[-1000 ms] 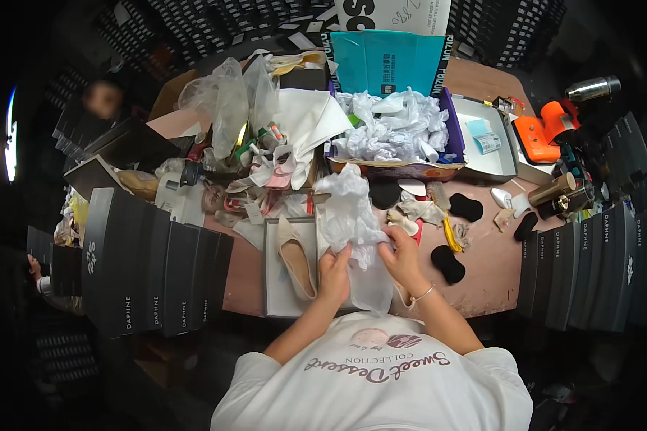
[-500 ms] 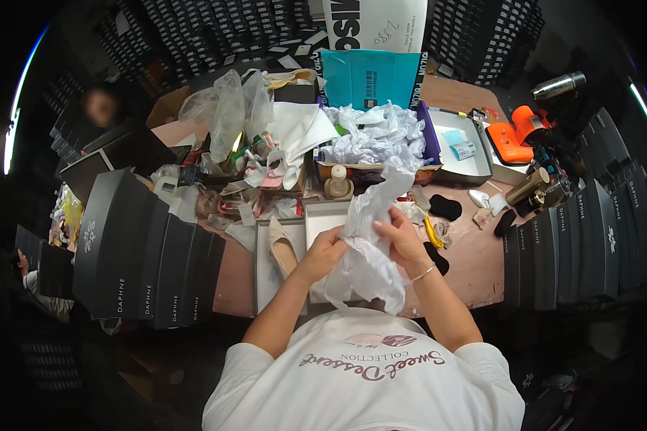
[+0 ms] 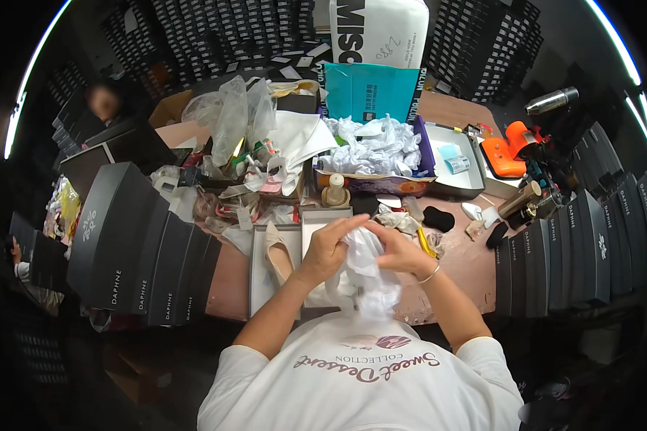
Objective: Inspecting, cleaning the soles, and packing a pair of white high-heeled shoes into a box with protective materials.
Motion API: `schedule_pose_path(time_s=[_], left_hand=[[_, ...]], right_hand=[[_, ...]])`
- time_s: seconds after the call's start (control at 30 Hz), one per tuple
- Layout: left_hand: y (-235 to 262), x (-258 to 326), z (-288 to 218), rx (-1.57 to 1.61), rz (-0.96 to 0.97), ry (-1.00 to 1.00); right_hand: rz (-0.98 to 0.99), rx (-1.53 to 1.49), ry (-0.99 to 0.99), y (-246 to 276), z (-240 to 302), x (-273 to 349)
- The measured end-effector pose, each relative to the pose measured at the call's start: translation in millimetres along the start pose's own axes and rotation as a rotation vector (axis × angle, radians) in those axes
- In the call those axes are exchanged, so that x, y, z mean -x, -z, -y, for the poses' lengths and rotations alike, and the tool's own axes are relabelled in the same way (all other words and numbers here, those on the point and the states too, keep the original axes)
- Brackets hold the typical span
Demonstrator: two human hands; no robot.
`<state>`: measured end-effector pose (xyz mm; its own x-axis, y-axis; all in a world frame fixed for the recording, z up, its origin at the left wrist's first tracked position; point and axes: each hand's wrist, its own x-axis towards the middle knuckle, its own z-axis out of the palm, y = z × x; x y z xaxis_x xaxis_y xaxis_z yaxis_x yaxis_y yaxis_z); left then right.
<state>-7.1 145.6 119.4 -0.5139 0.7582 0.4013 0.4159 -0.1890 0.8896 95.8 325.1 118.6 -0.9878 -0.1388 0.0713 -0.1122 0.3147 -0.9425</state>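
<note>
Both of my hands grip a crumpled sheet of white tissue paper (image 3: 365,276) over the near edge of the table. My left hand (image 3: 326,249) closes on its upper left part and my right hand (image 3: 399,251), with a thin bracelet at the wrist, closes on its upper right. The paper hangs bunched down toward my chest. Under my hands lies an open grey shoe box (image 3: 266,287) with a beige flat shoe (image 3: 279,251) in its left half.
A row of black shoe boxes (image 3: 140,258) stands at the left, another row (image 3: 575,244) at the right. A box heaped with white tissue (image 3: 377,147), a teal bag (image 3: 374,90), clear plastic bags (image 3: 230,115), an orange tool (image 3: 507,147) and small black pads (image 3: 438,218) crowd the table. Another person (image 3: 104,104) sits far left.
The tissue sheet was held up and spread a second ago. Now my hands have drawn together and lower, bunching it into a crumpled mass near my chest.
</note>
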Motion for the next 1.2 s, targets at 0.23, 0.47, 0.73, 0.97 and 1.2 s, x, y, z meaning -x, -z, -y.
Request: schedule_pose_path(time_s=[0.23,0.47,0.73,0.97,1.2], left_hand=[[-17.1,44.4,38.4,1.154,-0.128,0.636],[-39.5,73.3,74.0,0.520,-0.132,0.616],[-3.8,82.9,61.8,1.530,0.040,0.880],[-23.2,89.5,61.5,0.916,0.069,0.803],[-24.5,69.0,32.5,0.170,-0.060,0.662]], right_hand=[[-0.439,0.155,-0.156,-28.4,-17.2,4.3],[-0.396,0.543,0.064,-40.2,-2.5,18.5],[-0.104,0.896,0.211,-48.7,-18.8,38.7],[0.043,0.405,0.091,-23.5,-3.0,35.2],[-0.015,-0.455,-0.486,-53.7,-46.3,47.0]])
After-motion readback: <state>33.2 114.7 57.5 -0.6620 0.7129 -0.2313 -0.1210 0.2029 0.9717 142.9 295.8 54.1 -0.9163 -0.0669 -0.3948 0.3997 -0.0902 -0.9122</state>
